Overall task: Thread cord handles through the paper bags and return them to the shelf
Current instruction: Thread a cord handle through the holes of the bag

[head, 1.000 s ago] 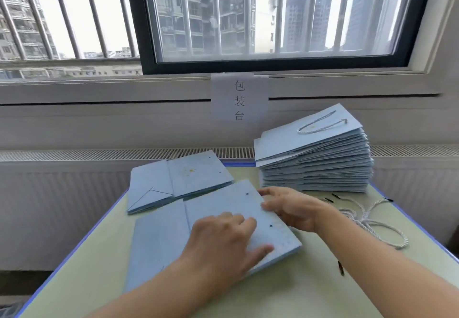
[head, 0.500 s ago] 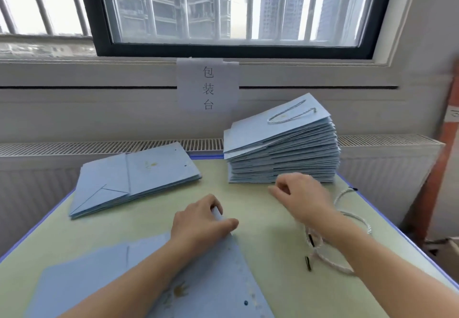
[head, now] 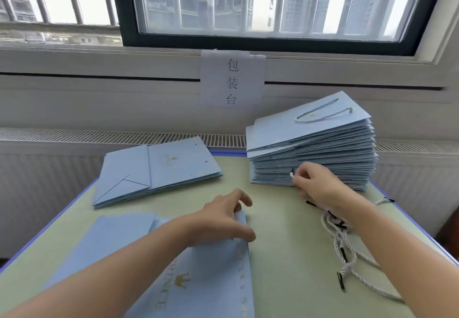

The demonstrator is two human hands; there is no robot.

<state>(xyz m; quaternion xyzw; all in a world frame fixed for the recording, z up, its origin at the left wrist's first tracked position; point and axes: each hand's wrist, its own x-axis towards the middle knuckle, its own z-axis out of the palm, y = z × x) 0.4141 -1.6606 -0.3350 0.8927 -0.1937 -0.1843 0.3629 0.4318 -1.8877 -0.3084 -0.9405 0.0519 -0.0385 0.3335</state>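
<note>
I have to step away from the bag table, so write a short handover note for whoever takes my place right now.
Left hand: grip on the top edge of the flat bag lying nearest you.
Right hand: pinches a cord tip in front of the tall stack.
Loose cords lie at the table's right.
Done: the stack's top bag has a handle.
Left: thread this bag and the small pile, then shelve.

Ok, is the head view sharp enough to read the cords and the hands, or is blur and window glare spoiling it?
Head view: right hand and cords smeared by motion blur; left hand sharper; sky behind the window blown out; table evenly lit; edges bowed by wide-angle distortion.
</note>
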